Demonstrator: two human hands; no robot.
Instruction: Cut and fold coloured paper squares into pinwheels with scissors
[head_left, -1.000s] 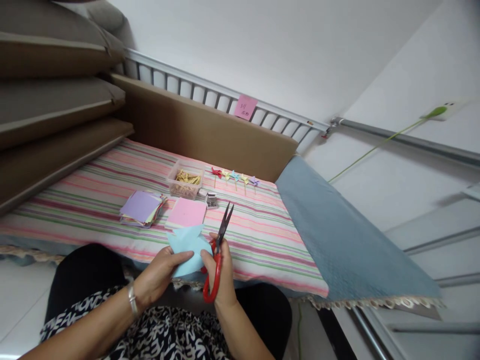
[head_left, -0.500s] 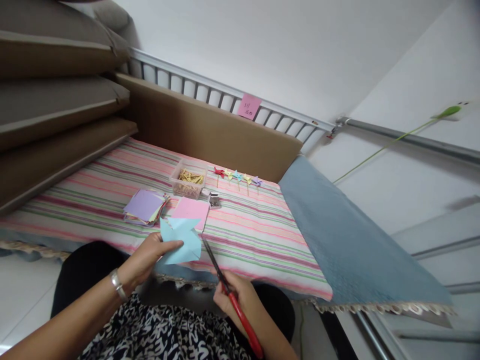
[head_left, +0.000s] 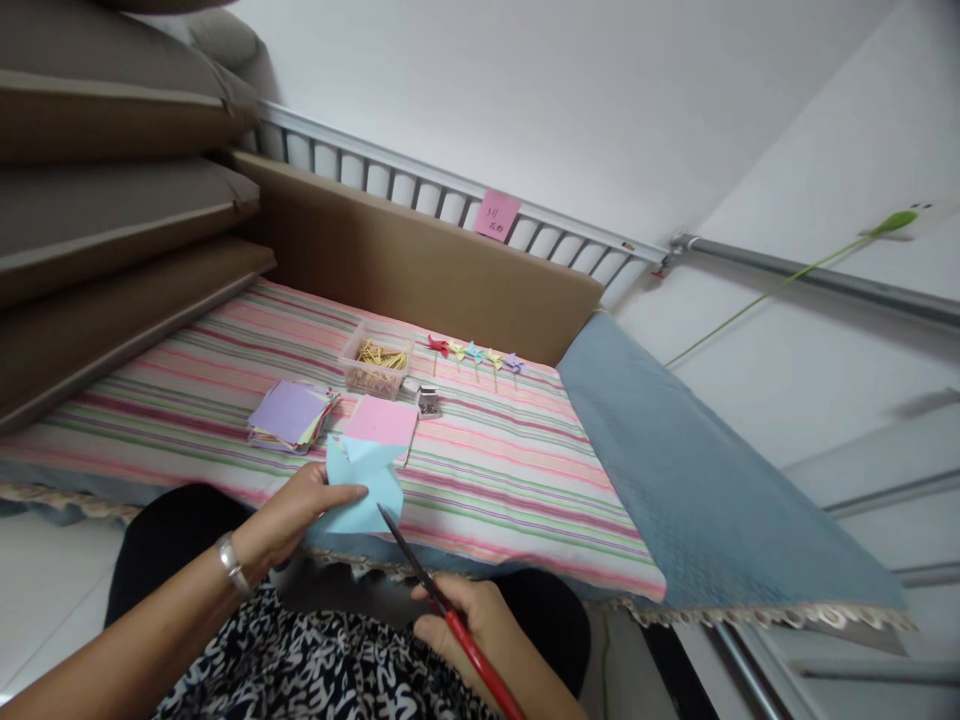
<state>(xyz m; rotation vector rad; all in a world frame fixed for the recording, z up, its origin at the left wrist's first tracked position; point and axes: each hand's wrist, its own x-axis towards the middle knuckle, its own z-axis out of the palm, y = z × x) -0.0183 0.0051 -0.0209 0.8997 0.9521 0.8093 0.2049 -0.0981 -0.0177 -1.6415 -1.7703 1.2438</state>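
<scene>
At lower center of the frame, the left hand [head_left: 304, 508] pinches blue paper [head_left: 379, 488] while the right hand [head_left: 480, 615] grips scissors [head_left: 451, 614], tips at the sheet's lower right, apparently mid-cutting, which calls for aligned blades.

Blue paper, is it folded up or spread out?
Spread out: the blue paper shows a broad face and pointed corners beyond the left hand.

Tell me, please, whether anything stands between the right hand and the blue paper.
Only the scissors, held in the right hand, span that gap, their tips before the blue paper; nothing else visible intervenes.
</scene>
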